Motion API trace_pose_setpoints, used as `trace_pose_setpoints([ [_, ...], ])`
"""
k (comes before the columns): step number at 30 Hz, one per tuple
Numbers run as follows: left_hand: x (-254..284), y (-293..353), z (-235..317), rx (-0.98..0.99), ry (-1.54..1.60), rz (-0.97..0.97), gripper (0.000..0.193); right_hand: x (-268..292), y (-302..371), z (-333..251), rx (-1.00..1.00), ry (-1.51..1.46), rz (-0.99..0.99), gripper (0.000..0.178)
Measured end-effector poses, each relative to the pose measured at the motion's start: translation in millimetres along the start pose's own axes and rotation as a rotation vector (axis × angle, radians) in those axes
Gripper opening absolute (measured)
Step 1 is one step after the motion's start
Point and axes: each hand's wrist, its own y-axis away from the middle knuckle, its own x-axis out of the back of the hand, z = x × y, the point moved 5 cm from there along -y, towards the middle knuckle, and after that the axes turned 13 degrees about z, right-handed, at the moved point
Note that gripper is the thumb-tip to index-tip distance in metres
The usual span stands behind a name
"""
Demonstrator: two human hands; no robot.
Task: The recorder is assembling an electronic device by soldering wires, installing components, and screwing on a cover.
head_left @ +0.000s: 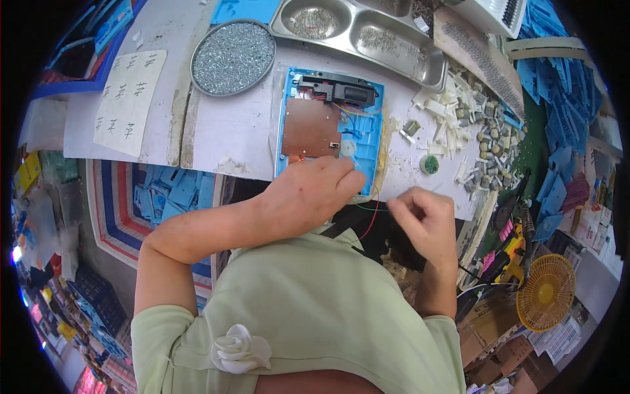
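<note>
A blue plastic casing (376, 131) lies open on the table's near edge, with a brown circuit board (312, 128) and a black box-shaped part (341, 90) inside it. Across the casing's lower edge rests my left hand (312, 194), its fingers curled; whatever is between the fingertips is hidden. My right hand (428, 220) is just right of the casing's near corner, thumb and forefinger pinched at the end of a thin green wire (369, 208). A red wire (376, 213) hangs down between my hands. A pale round part (348, 148) sits beside the board.
Screws fill a round metal dish (233, 58); a steel compartment tray (354, 23) holds small parts. Small motors (495, 134) and white plastic pieces (446, 108) are heaped at the right, near a green round container (429, 164). A marked paper sheet (131, 102) lies left. A yellow fan (546, 292) stands lower right.
</note>
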Motion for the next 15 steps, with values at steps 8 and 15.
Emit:
trace_pose_setpoints([
  [8,-8,0,9,-0.147,0.085,-0.008,0.024,28,8,-13,0.252,-0.909,-0.224,0.025],
  [15,12,29,18,-0.344,0.208,0.03,0.022,-42,-26,-36,0.811,0.105,0.04,0.033],
])
